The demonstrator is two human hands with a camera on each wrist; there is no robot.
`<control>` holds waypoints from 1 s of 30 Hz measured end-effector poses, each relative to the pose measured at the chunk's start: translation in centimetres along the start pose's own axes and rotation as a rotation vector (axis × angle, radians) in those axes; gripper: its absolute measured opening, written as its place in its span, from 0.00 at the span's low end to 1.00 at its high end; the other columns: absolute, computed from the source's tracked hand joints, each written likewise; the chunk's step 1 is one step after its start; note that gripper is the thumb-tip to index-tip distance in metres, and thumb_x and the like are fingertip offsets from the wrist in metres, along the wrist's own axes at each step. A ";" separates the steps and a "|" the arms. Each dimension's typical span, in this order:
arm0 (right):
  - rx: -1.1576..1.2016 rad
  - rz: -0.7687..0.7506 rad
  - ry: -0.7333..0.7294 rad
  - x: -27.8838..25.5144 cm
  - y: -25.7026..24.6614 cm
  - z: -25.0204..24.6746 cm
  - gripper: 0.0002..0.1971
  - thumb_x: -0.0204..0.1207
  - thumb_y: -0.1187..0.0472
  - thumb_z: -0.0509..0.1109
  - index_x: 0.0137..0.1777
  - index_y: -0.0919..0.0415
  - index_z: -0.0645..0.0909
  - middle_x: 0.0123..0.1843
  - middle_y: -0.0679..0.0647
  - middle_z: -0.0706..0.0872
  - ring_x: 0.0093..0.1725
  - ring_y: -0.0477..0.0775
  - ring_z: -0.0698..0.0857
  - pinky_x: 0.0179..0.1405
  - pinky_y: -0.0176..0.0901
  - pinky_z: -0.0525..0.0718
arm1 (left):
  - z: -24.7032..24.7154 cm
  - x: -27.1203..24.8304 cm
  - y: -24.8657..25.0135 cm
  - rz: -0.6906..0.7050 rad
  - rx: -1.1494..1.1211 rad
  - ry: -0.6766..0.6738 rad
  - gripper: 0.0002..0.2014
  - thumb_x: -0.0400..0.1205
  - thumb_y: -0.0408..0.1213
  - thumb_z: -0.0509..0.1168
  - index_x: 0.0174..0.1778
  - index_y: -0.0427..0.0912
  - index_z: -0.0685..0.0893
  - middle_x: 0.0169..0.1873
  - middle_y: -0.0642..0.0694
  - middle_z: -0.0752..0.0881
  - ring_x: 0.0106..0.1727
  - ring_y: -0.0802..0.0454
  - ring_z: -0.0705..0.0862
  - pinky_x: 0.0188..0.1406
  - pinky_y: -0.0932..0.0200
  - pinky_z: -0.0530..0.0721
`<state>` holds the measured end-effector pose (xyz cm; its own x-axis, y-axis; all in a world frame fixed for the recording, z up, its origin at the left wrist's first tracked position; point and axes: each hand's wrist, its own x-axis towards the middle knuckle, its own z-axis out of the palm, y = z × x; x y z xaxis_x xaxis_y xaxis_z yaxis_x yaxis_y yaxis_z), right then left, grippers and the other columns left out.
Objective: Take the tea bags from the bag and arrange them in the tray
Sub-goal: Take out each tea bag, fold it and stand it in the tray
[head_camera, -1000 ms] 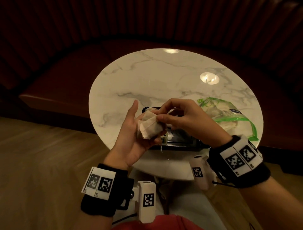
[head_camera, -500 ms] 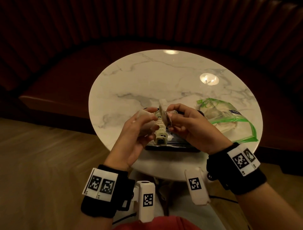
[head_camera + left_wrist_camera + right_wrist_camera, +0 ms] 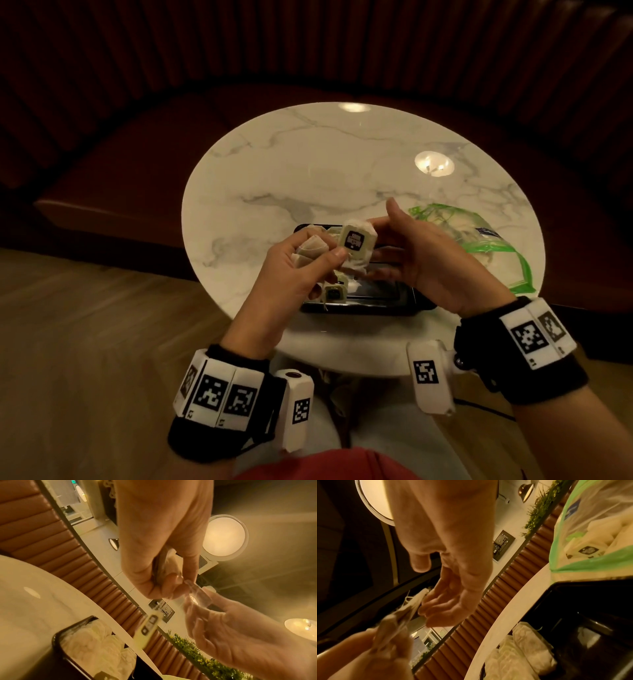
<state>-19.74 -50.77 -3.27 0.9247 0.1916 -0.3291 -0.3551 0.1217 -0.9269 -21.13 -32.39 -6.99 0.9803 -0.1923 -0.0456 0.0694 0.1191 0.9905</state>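
Both hands are now lifting apart above the black tray [image 3: 394, 305] — the left hand [image 3: 294, 270] pinching a tea bag [image 3: 310, 251], the right hand [image 3: 421, 255] supporting a tagged one [image 3: 356, 246] with loosely extended fingers — beside the green-edged bag [image 3: 479, 246] on the marble table [image 3: 325, 171].
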 end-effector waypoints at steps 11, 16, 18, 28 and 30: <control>-0.001 -0.284 0.068 -0.1 0.7 -0.5 0.11 0.71 0.63 0.72 0.51 0.69 0.84 0.45 0.61 0.91 0.45 0.55 0.89 0.43 0.39 0.89 | 1.1 0.0 -0.2 -0.101 -0.155 0.028 0.08 0.79 0.40 0.70 0.52 0.44 0.88 0.34 0.48 0.85 0.31 0.58 0.80 0.24 0.66 0.75; 0.065 -0.247 0.128 -0.1 1.4 -0.1 0.12 0.69 0.65 0.73 0.52 0.69 0.85 0.47 0.62 0.92 0.46 0.56 0.91 0.42 0.36 0.88 | 1.0 0.3 -0.6 -0.045 -0.204 0.211 0.04 0.80 0.38 0.71 0.49 0.44 0.88 0.37 0.43 0.86 0.32 0.57 0.79 0.25 0.64 0.74; 0.044 -0.217 0.148 -0.1 1.6 0.0 0.10 0.71 0.65 0.73 0.51 0.68 0.86 0.45 0.60 0.92 0.42 0.54 0.91 0.40 0.35 0.88 | 1.1 0.2 -0.7 -0.063 -0.194 0.206 0.05 0.80 0.40 0.72 0.50 0.45 0.88 0.36 0.45 0.87 0.32 0.56 0.80 0.24 0.64 0.74; -0.058 -0.062 0.156 0.2 1.3 -0.1 0.05 0.78 0.72 0.70 0.52 0.68 0.84 0.34 0.59 0.89 0.32 0.51 0.90 0.33 0.34 0.86 | 1.5 0.6 -1.4 -0.245 -0.224 0.153 0.04 0.81 0.37 0.71 0.40 0.45 0.85 0.25 0.53 0.83 0.27 0.59 0.80 0.21 0.68 0.73; -0.065 -0.056 0.171 0.4 1.2 -0.1 0.05 0.77 0.74 0.69 0.51 0.68 0.84 0.31 0.58 0.88 0.30 0.51 0.89 0.31 0.34 0.86 | 1.4 0.7 -1.5 -0.244 -0.237 0.156 0.02 0.81 0.36 0.71 0.43 0.45 0.85 0.24 0.54 0.84 0.27 0.59 0.80 0.21 0.68 0.74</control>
<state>-19.81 -50.65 -4.56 0.9545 0.0178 -0.2976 -0.2981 0.0637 -0.9524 -20.82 -34.03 -8.28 0.9446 -0.0944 -0.3143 0.3279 0.3133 0.8913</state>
